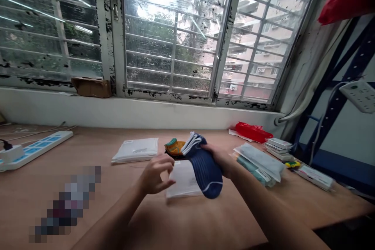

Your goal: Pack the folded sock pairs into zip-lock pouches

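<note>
Navy ribbed socks (205, 174) | mid-bench (187, 222), held bunched in right hand (216, 159), hanging over white paper packet (184, 179) | left hand (156, 174) open, fingers spread, holding nothing, just beside | orange-and-teal socks (175, 147) behind | folded white packet (135, 150) toward back edge

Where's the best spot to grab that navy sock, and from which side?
Probably the gathered top end, coming from above, where the right hand already holds it. The navy sock hangs limp below, so its bunched upper folds offer the firmest pinch.
</note>
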Demonstrator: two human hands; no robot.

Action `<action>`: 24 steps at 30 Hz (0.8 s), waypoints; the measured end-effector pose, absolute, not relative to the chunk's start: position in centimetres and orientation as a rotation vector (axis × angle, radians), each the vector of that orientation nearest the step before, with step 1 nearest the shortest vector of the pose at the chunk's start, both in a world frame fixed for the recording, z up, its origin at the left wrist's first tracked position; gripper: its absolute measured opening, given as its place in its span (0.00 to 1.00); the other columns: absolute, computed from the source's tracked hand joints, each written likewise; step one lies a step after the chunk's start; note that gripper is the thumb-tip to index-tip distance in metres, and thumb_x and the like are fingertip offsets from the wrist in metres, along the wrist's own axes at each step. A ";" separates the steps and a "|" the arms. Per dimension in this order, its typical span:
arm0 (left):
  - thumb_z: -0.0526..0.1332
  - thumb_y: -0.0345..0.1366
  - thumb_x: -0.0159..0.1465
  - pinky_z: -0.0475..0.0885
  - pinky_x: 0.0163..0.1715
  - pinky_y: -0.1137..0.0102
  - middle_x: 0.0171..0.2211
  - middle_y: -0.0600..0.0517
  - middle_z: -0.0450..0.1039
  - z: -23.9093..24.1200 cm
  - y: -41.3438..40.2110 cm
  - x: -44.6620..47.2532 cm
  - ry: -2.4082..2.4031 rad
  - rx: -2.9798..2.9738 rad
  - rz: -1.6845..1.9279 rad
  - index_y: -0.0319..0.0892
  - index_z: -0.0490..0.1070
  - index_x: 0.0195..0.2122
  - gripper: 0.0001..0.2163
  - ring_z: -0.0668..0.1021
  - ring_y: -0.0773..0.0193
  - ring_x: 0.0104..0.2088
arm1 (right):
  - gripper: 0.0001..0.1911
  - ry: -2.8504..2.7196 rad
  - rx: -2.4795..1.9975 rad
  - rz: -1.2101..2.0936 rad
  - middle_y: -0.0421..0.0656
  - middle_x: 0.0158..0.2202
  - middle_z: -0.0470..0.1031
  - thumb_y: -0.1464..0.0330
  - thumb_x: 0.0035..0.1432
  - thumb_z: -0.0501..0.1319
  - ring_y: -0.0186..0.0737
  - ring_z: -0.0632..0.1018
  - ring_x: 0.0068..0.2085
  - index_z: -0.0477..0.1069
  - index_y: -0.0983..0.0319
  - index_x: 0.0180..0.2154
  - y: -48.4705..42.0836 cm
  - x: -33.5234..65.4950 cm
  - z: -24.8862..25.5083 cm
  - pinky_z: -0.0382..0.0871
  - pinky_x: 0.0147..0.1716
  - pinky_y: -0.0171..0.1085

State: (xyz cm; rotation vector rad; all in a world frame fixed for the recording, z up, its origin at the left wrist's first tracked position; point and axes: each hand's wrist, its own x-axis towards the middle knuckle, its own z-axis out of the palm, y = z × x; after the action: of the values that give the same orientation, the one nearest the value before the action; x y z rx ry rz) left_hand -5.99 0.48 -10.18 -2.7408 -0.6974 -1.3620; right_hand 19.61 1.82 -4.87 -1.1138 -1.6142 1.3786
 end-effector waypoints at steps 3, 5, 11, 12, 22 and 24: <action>0.57 0.51 0.64 0.70 0.44 0.59 0.44 0.43 0.72 -7.6 -0.1 -3.8 -1.034 -2.570 -1.833 0.43 0.66 0.45 0.17 0.74 0.54 0.46 | 0.19 -2.048 -1.137 1.160 0.42 0.36 0.79 0.53 0.57 0.60 0.43 0.77 0.37 0.76 0.57 0.44 1.6 19.6 -4.1 0.70 0.38 0.40; 0.62 0.49 0.61 0.72 0.46 0.59 0.46 0.44 0.72 -6.1 -0.5 -2.5 -1.252 -2.877 -1.694 0.45 0.63 0.55 0.24 0.75 0.53 0.48 | 0.17 -2.343 -1.132 1.018 0.39 0.30 0.76 0.53 0.53 0.64 0.39 0.75 0.32 0.78 0.58 0.37 1.4 19.5 -3.7 0.68 0.33 0.36; 0.71 0.39 0.50 0.74 0.41 0.65 0.38 0.50 0.77 -6.3 0.1 -1.7 -2.020 -3.754 -1.016 0.42 0.72 0.44 0.20 0.79 0.56 0.42 | 0.11 -2.307 -1.129 1.327 0.36 0.28 0.73 0.58 0.56 0.64 0.34 0.73 0.30 0.76 0.57 0.38 1.6 19.8 -4.5 0.65 0.27 0.31; 0.71 0.38 0.49 0.74 0.39 0.67 0.36 0.51 0.77 -6.8 0.5 -1.9 -2.183 -3.772 -1.043 0.41 0.73 0.41 0.18 0.80 0.58 0.39 | 0.11 -2.209 -1.129 1.428 0.36 0.30 0.73 0.59 0.56 0.64 0.34 0.74 0.31 0.75 0.56 0.40 1.8 20.1 -4.9 0.66 0.28 0.31; 0.70 0.41 0.52 0.76 0.38 0.66 0.40 0.46 0.78 -5.8 7.2 -6.3 -2.266 -3.551 -1.520 0.41 0.73 0.45 0.20 0.80 0.57 0.39 | 0.30 -1.803 -0.906 1.849 0.41 0.37 0.77 0.68 0.41 0.73 0.34 0.79 0.32 0.71 0.62 0.49 9.0 22.8 -7.8 0.75 0.33 0.33; 0.70 0.40 0.51 0.75 0.42 0.62 0.45 0.45 0.77 -5.1 9.3 -7.0 -1.936 -3.600 -1.395 0.42 0.71 0.49 0.23 0.79 0.54 0.44 | 0.25 -1.845 -0.906 1.636 0.42 0.36 0.78 0.68 0.43 0.70 0.36 0.79 0.33 0.74 0.64 0.46 11.5 22.7 -7.8 0.76 0.34 0.35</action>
State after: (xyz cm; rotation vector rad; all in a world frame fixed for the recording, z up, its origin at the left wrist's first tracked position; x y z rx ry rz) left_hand -7.04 9.35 -5.08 -3.5999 -1.9365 -1.3950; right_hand 22.72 11.48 -7.78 -0.9060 -1.8455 1.6364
